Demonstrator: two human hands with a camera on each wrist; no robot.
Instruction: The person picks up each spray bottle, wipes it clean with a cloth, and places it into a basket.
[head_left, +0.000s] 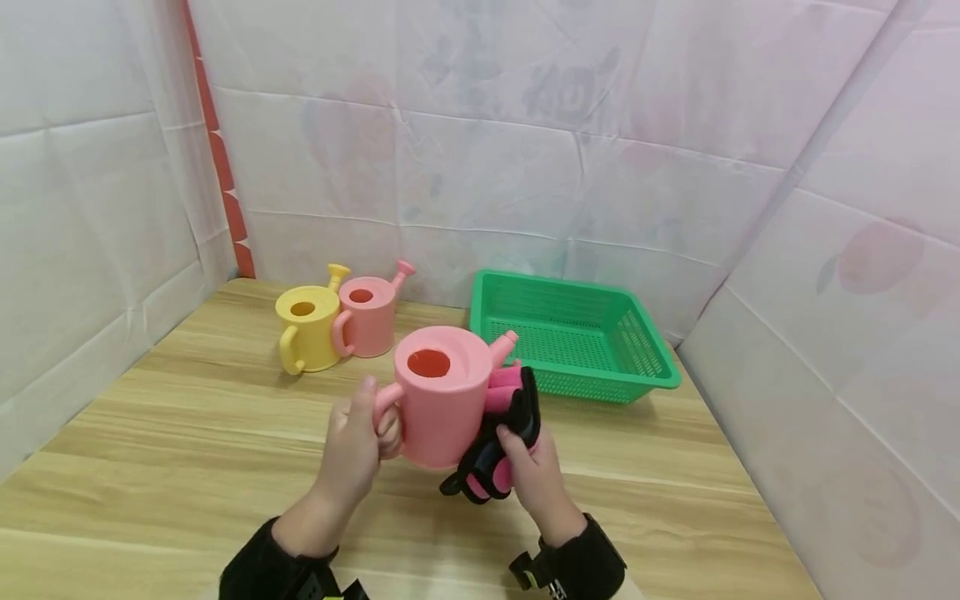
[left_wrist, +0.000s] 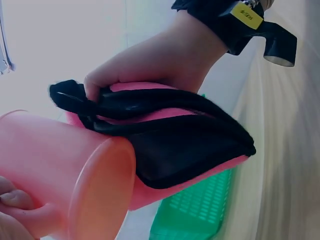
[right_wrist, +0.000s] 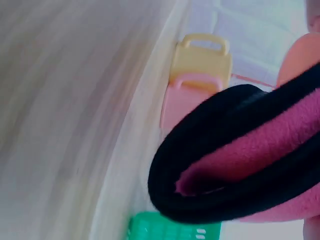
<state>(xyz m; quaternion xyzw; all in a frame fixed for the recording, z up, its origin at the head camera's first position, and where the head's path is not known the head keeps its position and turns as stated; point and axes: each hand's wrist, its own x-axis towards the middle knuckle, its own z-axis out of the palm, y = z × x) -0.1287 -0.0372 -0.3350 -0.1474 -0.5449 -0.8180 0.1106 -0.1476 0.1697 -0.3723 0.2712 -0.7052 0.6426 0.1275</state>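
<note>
Gripping a pink watering can (head_left: 446,412) by its handle, the left hand (head_left: 356,442) in the head view holds it above the table (head_left: 675,500); the right hand (head_left: 536,473) pinches a pink-and-black cloth item (head_left: 491,458) beside the can's spout side. Beyond the left grip stand a yellow can (head_left: 318,333) and another pink can (head_left: 371,321); beyond the right, a green basket (head_left: 592,383). In the left wrist view, the cloth item meets the can's wall. In the right wrist view, it hides most of the right grip.
</note>
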